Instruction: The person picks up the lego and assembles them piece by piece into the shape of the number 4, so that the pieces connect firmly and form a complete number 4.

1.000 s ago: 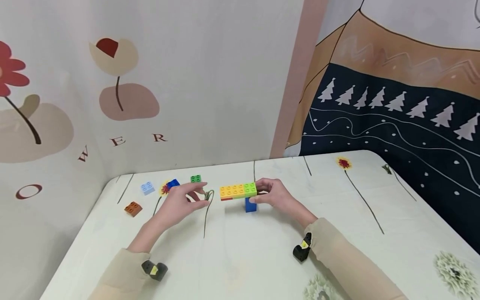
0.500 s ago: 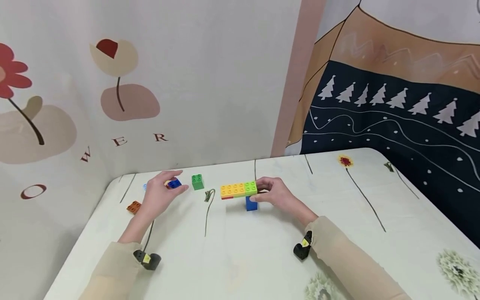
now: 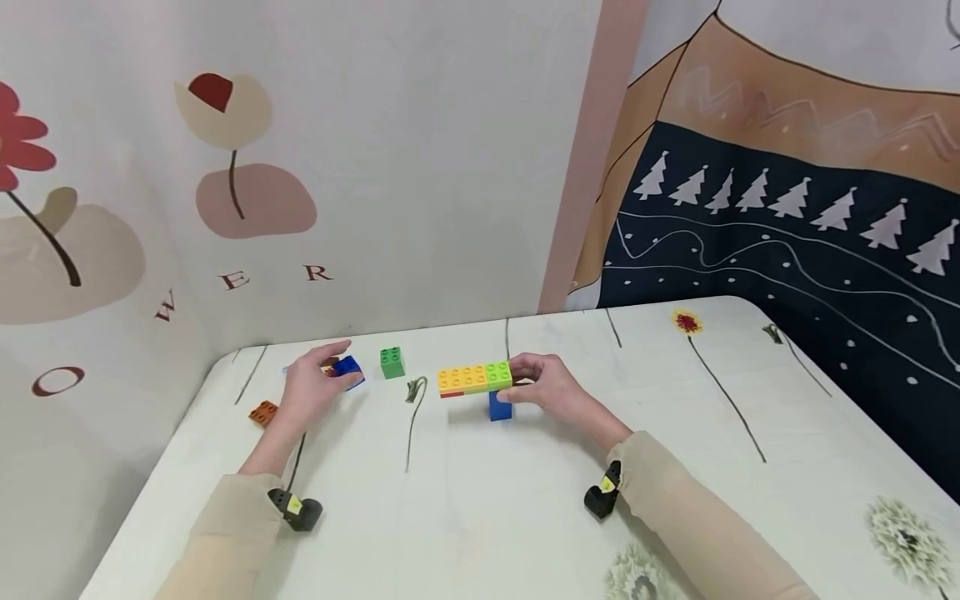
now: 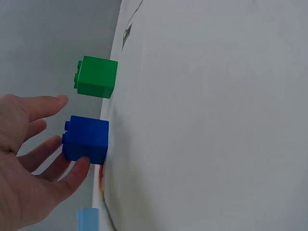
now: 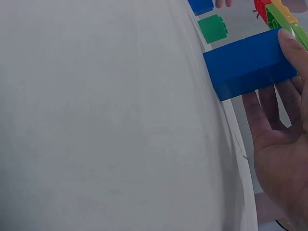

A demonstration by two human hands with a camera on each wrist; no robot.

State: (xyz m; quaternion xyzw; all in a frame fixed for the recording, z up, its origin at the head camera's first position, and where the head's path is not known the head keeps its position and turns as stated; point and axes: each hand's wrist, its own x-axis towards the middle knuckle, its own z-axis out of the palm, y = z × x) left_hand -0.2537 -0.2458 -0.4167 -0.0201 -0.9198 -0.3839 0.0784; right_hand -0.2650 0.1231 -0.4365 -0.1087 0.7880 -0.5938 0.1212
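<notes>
My left hand (image 3: 307, 387) is spread around a dark blue toy building brick (image 4: 86, 139) at the back left of the table. In the left wrist view, fingertips (image 4: 79, 168) are right at the brick's lower edge, while the thumb stands apart above it. My right hand (image 3: 551, 387) grips a structure of joined toy building bricks, its thumb on one side and curled fingers on the other. This structure has yellow (image 3: 462, 379) and lime green (image 3: 498, 374) bricks on top, some red beneath, and two stacked blue bricks (image 5: 248, 62) as a leg.
A green brick (image 3: 392, 362) stands just right of the blue one. To the left lies an orange-brown brick (image 3: 263, 412), partly behind the left forearm. A light blue brick (image 4: 88, 219) is mostly hidden by the left hand in the head view. Curtains (image 3: 420, 167) hang behind the table.
My left hand has moved left, from beside the printed stem to the dark blue brick, uncovering the green brick. The blue brick has shifted slightly. The right hand keeps holding the brick structure in place.
</notes>
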